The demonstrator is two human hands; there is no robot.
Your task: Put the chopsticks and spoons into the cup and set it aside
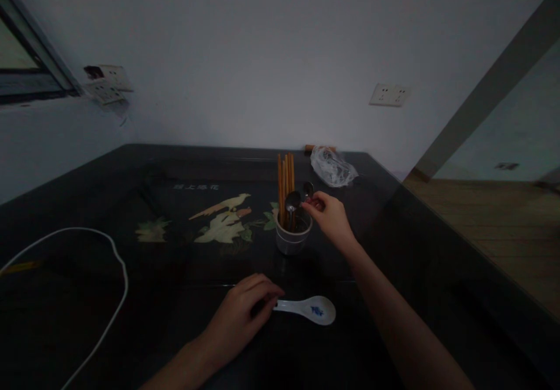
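My left hand (245, 305) rests low on the dark table, its thumb and fingers closed on the handle end of a white soup spoon (321, 310) with a blue motif. The spoon's bowl points right. Over the right rim of a light cup (291, 241), my right hand (329, 215) pinches a small metal spoon (308, 189) whose bowl is up; its lower part is hidden by the fingers. In the cup stand several wooden chopsticks (286, 183) and another metal spoon (293, 200), bowl upward, just left of my fingertips.
Behind the cup, a crumpled clear plastic bag (333, 168) lies by a brown stick-like item (310, 148). A white cable (118, 256) curves across the left of the black table (175, 320), which bears a bird-and-flower picture. Wall sockets (388, 95) are beyond.
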